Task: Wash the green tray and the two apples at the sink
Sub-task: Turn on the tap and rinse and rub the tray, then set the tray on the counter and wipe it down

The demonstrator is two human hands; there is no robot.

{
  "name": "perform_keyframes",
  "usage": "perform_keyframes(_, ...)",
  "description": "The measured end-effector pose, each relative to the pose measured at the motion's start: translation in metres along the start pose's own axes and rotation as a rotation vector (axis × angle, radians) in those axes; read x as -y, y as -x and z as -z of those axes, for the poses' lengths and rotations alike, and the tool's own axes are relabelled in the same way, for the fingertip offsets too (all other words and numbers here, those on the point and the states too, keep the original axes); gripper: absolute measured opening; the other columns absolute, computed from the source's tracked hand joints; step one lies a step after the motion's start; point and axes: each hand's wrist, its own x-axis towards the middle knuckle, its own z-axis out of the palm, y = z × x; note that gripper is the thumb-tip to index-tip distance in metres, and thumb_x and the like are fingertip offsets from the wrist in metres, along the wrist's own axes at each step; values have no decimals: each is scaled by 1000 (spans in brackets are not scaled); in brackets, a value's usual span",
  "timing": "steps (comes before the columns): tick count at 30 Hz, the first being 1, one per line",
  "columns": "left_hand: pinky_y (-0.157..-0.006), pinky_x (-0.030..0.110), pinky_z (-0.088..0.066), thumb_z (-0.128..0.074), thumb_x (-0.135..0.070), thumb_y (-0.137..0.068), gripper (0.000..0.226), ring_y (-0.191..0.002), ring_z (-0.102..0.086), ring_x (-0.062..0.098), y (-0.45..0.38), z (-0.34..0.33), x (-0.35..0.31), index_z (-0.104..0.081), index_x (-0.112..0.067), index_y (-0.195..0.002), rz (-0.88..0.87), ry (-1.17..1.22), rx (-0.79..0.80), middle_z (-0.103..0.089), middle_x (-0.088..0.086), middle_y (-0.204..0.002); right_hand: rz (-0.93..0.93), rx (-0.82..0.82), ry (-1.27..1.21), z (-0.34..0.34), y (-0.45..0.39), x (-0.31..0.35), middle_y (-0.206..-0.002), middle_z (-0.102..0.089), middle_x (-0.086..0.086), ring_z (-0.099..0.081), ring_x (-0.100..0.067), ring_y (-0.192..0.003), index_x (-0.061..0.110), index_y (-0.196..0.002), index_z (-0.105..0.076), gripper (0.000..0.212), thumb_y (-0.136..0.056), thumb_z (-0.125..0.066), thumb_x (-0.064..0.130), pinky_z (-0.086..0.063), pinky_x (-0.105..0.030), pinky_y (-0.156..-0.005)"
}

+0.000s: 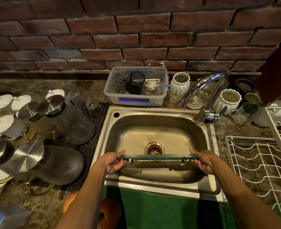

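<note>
Here the green tray [159, 156] hangs edge-on over the steel sink [154, 113], level, just above the drain [154, 149] and toward the basin's near wall. The left hand [113, 162] is clamped on the tray's left end and the right hand [204, 161] on its right end, thumbs on top and fingers curled beneath. Small brass knobs show under the tray near each hand. The basin looks dry and the tap [207, 90], rising from the sink's back right corner, curves toward the wall with no water running. Near the sink's front left corner, on the counter, two apples lie partly hidden by the left forearm: an orange-red apple [68, 200] and a darker apple [111, 210] just beside it. Behind the sink stands a clear plastic tub [136, 98] holding scrubbers. Right of the sink sits a white wire rack [259, 166]; left of it, lidded jars [73, 123] lie on a dark mat.
</note>
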Motion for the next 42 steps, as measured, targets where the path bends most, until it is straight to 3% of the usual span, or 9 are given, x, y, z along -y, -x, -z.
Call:
perform_keyframes(6, -58, 39, -64, -63, -7, -96, 15, -71, -74, 27, 22, 6, 23, -66, 3, -107, -279, -137, 20, -76, 20, -85, 319, -87, 98, 2, 37, -37, -53, -53, -11, -41, -15, -32, -5, -87, -62, 40, -89, -69, 35, -34, -21, -30)
perform_keyframes(9, -54, 35, -62, -66, -7, -94, 5, -65, -74, 23, 40, 8, 45, -68, -3, -97, -397, -259, -47, -77, 12, -80, 458, -121, 104, 7, 54, -68, -65, -52, -17, -44, -21, -45, 1, -83, -62, 29, -93, -66, 28, -36, -23, -41)
perform_keyframes(12, -46, 26, -55, -66, -5, -94, 10, -56, -71, 16, 61, 8, 74, -70, -4, -86, -489, -328, -60, -75, 6, -69, 538, -156, 111, 18, 65, -101, -56, -57, -10, -50, -18, -44, 0, -73, -63, 28, -93, -65, 21, -40, -23, -46)
perform_keyframes(14, -45, 24, -53, -63, -3, -95, 15, -55, -71, 13, 77, 8, 96, -71, -7, -82, -539, -337, -52, -74, 4, -66, 557, -187, 134, 23, 71, -123, -51, -60, -3, -53, -10, -40, -3, -76, -63, 24, -94, -63, 13, -44, -22, -43)
perform_keyframes(19, -48, 29, -55, -59, 3, -94, 27, -59, -73, 21, 104, 7, 145, -75, -12, -78, -578, -310, -74, -77, 11, -74, 630, -282, 230, 32, 82, -175, -60, -64, -6, -57, -20, -56, 0, -74, -61, 20, -93, -61, 5, -46, -32, -55)
perform_keyframes(24, -62, 33, -55, -61, 3, -93, 28, -66, -69, 18, 106, 20, 189, -71, -18, -77, -673, -497, -218, -75, -3, -64, 621, -329, 322, 35, 89, -218, -45, -54, 7, -48, -5, -44, 9, -66, -53, 29, -93, -60, 3, -40, -26, -49)
perform_keyframes(30, -81, 41, -55, -67, -5, -92, 19, -78, -66, 24, 97, 22, 228, -69, -22, -83, -712, -680, -340, -68, -7, -72, 599, -412, 403, 35, 90, -239, -66, -61, -14, -54, -22, -63, 2, -75, -60, 19, -93, -62, 8, -42, -31, -62)
perform_keyframes(36, -80, 42, -54, -66, -7, -93, 12, -90, -69, 36, 92, 18, 241, -73, 2, -97, -789, -862, -434, -75, 19, -89, 582, -531, 536, 27, 86, -250, -73, -64, -7, -61, -24, -73, 9, -80, -62, 16, -93, -63, 17, -51, -40, -74)
perform_keyframes(42, -69, 47, -55, -60, -12, -96, 18, -78, -68, 33, 97, 15, 241, -72, -2, -86, -877, -1065, -503, -72, 15, -79, 592, -624, 654, 24, 88, -259, -61, -64, -4, -61, -18, -61, 15, -74, -63, 22, -93, -63, 25, -54, -38, -62)
